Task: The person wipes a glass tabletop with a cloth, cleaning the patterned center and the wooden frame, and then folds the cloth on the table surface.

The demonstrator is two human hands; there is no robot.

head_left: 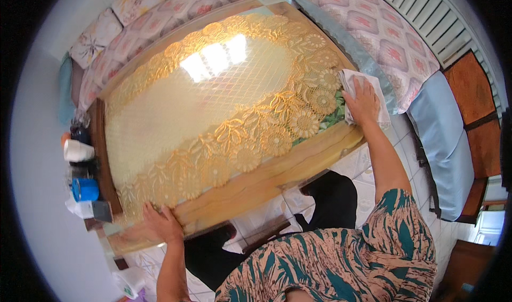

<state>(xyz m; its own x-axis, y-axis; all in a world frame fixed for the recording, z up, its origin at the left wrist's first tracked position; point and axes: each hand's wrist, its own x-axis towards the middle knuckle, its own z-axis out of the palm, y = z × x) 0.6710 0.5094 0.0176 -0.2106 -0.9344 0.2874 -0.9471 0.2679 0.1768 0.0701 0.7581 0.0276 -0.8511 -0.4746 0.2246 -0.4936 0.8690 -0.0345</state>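
Note:
A wooden table (266, 176) stretches out in front of me, its top covered by a gold lace tablecloth (229, 142) with a flower pattern. Glossy light patches reflect off the far part of this top. My right hand (364, 103) presses flat on a folded white cloth (380, 91) at the table's right edge. Some of the cloth hangs past that edge. At the near left edge, my left hand (164, 224) rests with its fingers spread on the tabletop and holds nothing.
Cups and a blue container (85, 190) stand along the left end, beside a dark wooden ledge (100, 142). Seats with patterned covers (368, 24) line the far and right sides. A light blue drape (442, 142) hangs at right. Under the near edge are my legs and a tiled floor (266, 216).

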